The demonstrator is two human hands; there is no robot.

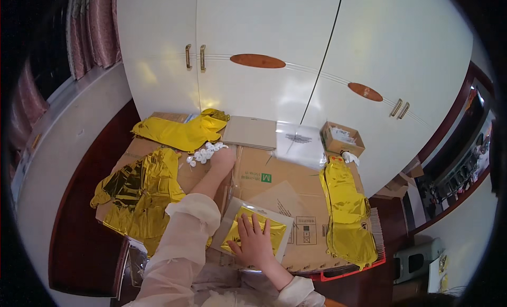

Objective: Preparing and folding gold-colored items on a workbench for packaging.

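Note:
My right hand (256,243) lies with fingers spread on a folded gold foil sheet (277,234). Under the foil is a pale flat packet (285,223) with a punched edge at the top. My left hand (223,160) reaches out to a pile of small white coiled pieces (204,154); its fingers are curled down and mostly hidden, so any hold does not show. Crinkled gold foil balloons lie flat on the left: one farther back (177,131), another (145,188) beside my left forearm.
Everything rests on flattened cardboard (259,188). At the back are grey-brown card sheets (250,133), clear plastic bags (301,148) and a small open box (346,146). Long gold foil pieces (346,206) line the right side above a red crate edge (346,274). White cabinets (253,22) stand behind.

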